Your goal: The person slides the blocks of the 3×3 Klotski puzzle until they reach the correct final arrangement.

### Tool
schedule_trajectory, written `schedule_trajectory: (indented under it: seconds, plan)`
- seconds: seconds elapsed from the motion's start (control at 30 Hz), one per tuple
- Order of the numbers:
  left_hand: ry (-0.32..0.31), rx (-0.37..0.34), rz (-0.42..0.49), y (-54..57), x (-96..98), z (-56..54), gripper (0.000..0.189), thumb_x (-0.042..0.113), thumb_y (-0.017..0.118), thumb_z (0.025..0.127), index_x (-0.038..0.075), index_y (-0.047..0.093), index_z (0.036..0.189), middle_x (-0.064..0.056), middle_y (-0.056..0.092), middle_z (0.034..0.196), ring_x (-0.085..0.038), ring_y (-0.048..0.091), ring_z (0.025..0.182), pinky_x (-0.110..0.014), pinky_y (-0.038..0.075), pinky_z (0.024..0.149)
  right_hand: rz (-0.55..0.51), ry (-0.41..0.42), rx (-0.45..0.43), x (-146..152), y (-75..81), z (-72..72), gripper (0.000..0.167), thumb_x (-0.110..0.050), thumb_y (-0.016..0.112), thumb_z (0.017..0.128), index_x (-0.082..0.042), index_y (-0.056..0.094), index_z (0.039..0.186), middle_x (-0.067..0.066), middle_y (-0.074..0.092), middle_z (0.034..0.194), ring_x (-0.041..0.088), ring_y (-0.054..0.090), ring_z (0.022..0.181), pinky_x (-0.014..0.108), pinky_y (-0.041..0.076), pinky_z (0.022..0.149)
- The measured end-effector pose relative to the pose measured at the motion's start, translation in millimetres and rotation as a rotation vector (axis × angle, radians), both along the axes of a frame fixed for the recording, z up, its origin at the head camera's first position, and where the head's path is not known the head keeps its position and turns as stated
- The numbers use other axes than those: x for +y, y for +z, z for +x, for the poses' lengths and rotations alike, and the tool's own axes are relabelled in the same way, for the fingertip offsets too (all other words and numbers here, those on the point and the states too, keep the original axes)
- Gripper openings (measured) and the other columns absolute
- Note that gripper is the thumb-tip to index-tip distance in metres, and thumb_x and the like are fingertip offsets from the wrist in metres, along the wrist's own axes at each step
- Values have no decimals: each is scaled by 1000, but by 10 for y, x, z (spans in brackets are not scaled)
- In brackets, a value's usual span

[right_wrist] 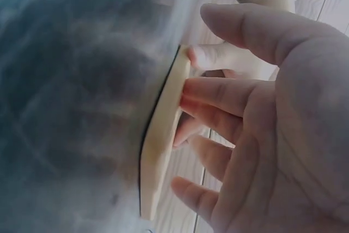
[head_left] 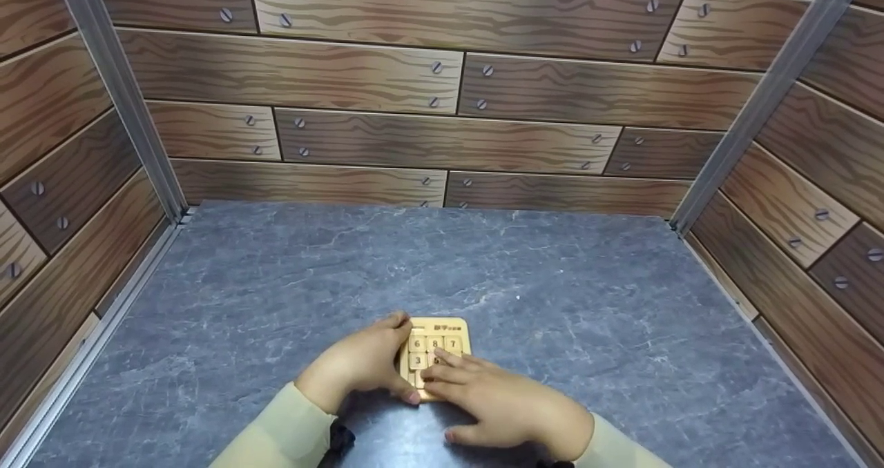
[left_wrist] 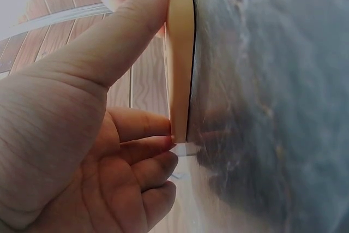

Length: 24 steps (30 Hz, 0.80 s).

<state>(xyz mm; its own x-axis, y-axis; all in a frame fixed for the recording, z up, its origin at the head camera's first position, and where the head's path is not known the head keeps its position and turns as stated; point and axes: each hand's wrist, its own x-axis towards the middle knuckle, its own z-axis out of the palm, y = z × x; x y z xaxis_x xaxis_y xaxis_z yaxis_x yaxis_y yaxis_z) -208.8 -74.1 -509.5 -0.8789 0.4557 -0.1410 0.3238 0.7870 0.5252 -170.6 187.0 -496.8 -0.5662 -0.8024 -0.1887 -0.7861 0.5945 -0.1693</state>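
Note:
A pale yellow number slide puzzle (head_left: 434, 344) lies flat on the table, its tiles showing 6, 8, 7 and 3; the lower right tiles are hidden under fingers. My left hand (head_left: 362, 359) holds it along the left side, thumb at the near corner and fingers at the far one. In the left wrist view the puzzle's edge (left_wrist: 181, 64) sits between thumb and fingers. My right hand (head_left: 504, 395) reaches over from the right with fingertips on the tiles and the thumb held apart. The right wrist view shows its extended fingers (right_wrist: 218, 94) touching the puzzle's face.
The blue-grey marbled tabletop (head_left: 387, 261) spreads around the puzzle. Wood-patterned walls (head_left: 442, 137) with metal corner posts (head_left: 749, 109) enclose the table at the back and both sides.

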Motion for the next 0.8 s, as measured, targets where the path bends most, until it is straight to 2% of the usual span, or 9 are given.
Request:
schedule_trajectory:
  seconds: [0.27,0.47,0.67,0.8]
  plan:
    - [8,-9,-2,-12,-1,-7,134,54,106,71,-6,40,171,-26,34,183,-47,39,169,-61,35,141,2,-62,-60,55,80,-16,73,-53,73,107,-21,54,170,-7,47,180,28,32,175,60,31,143]
    - [3,-12,-18,-22,1,-26,134,56,105,73,-5,39,173,-24,33,184,-45,38,170,-58,35,141,-16,-66,-67,86,121,-61,65,-50,72,108,-21,62,164,-6,54,176,30,41,171,60,34,141]
    - [-4,-2,-2,-22,25,-12,133,54,106,73,-7,39,171,-28,33,183,-47,40,169,-59,36,140,-53,-59,-66,34,147,-137,55,-48,75,106,-17,72,151,-3,64,164,26,58,157,52,44,137]
    - [0,-2,-10,-8,9,-10,133,52,107,72,-7,40,171,-28,34,183,-47,41,168,-58,37,140,-86,-73,-58,-80,171,-207,50,-48,74,106,-17,76,145,-1,69,152,22,67,140,47,56,126]
